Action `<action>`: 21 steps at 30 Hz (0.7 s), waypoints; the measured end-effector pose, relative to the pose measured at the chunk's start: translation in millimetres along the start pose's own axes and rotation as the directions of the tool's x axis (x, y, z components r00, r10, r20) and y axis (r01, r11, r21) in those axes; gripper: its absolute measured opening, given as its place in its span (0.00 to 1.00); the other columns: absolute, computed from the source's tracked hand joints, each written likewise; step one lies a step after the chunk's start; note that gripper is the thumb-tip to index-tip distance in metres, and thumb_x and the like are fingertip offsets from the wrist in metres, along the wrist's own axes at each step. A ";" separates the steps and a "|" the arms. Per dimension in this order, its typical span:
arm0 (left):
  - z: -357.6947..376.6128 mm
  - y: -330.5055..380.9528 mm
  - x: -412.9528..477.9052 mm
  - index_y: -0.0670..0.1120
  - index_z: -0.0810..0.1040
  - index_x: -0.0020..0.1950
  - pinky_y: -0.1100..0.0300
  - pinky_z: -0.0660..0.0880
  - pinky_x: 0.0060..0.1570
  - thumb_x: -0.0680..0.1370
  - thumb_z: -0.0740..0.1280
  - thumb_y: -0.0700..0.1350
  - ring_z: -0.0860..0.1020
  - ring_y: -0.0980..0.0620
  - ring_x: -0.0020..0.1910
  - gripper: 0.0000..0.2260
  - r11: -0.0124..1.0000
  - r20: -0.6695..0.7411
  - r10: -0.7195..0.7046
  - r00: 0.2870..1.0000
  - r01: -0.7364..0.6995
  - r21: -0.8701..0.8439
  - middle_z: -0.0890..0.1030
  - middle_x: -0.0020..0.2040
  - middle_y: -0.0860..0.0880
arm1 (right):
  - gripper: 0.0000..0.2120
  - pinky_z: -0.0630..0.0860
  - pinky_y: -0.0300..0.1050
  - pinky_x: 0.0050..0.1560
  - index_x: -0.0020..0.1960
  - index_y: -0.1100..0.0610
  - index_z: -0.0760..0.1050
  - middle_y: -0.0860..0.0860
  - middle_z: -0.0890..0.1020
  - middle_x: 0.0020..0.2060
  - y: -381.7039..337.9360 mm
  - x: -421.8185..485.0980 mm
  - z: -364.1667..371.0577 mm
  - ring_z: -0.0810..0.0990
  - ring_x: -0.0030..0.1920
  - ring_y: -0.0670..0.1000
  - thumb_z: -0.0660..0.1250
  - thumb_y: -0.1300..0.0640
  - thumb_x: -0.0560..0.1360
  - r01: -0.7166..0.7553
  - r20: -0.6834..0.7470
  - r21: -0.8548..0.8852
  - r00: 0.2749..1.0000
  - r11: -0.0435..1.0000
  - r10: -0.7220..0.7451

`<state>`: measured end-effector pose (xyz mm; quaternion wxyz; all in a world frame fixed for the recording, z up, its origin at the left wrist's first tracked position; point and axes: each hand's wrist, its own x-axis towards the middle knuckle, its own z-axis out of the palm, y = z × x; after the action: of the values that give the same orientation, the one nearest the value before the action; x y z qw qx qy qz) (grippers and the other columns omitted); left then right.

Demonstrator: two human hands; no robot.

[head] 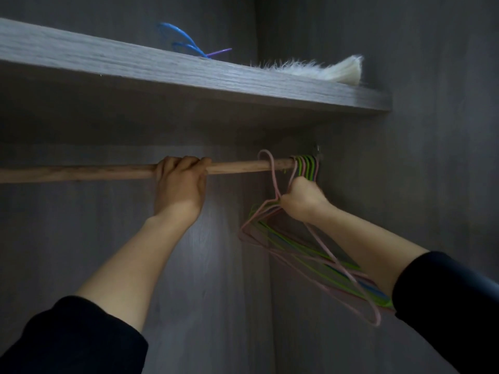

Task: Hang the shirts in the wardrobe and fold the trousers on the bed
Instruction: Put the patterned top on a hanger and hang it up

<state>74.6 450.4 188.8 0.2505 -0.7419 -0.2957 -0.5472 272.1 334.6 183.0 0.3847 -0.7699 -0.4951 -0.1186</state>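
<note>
The grey wood-grain wardrobe (432,130) is filling the view, and no shirt or trousers are showing anywhere in it; the bed is out of sight too. One shelf (162,68) is running across the top, and one wooden rail (81,172) is spanning the space below it.

Two bare forearms in dark sleeves are reaching up. The left grip (179,182) is wrapping fully round the rail near its middle, fingers over the top. The right grip (302,198) is closing narrowly on the neck of a pink hanger (273,174), just under its hook, which is sitting over the rail a little apart from the others.

A bunch of hangers (306,167) is crowding the rail's right end against the side wall, green and pink with at least one blue. Roughly six hooks are showing, though the exact count is hard to tell. Whether the right grip is also catching some of their necks cannot be told.

These are looking like thin coated wire: light, springy, likely to snag on each other. The neck below the hook is probably the best hold, lifting one clear at a time.

On the shelf, two blue hangers (183,41), one purple hanger (220,51) and one white furry piece (310,70) are lying.
</note>
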 end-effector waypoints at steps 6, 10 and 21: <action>-2.1 -2.3 -0.1 0.45 0.80 0.59 0.52 0.58 0.53 0.76 0.59 0.43 0.73 0.37 0.49 0.15 0.999 0.021 0.021 1.000 -0.020 -0.026 0.82 0.51 0.42 | 0.11 0.72 0.42 0.30 0.53 0.62 0.79 0.58 0.80 0.43 -12.5 -2.4 3.6 0.79 0.40 0.58 0.64 0.57 0.76 -0.064 0.096 0.149 0.994 0.987 0.049; -4.0 -3.3 0.3 0.46 0.79 0.62 0.53 0.58 0.55 0.78 0.62 0.40 0.72 0.37 0.51 0.14 0.999 0.048 0.021 0.999 -0.020 -0.028 0.81 0.55 0.43 | 0.11 0.64 0.33 0.16 0.56 0.60 0.79 0.52 0.72 0.32 -13.6 -11.1 4.4 0.72 0.29 0.51 0.63 0.59 0.76 -0.057 0.152 0.168 0.988 0.984 0.031; -15.3 -6.5 4.0 0.52 0.72 0.70 0.55 0.58 0.59 0.80 0.59 0.43 0.69 0.41 0.59 0.18 0.999 0.170 0.046 0.984 -0.045 -0.007 0.76 0.65 0.49 | 0.09 0.63 0.33 0.18 0.49 0.58 0.82 0.50 0.71 0.27 -28.7 -16.5 14.8 0.67 0.25 0.49 0.63 0.62 0.76 -0.067 0.230 0.344 0.973 0.937 -0.015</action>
<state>60.7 444.9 197.2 0.2355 -0.7929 -0.2982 -0.4763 236.7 340.1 177.3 0.4572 -0.7043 -0.5390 0.0658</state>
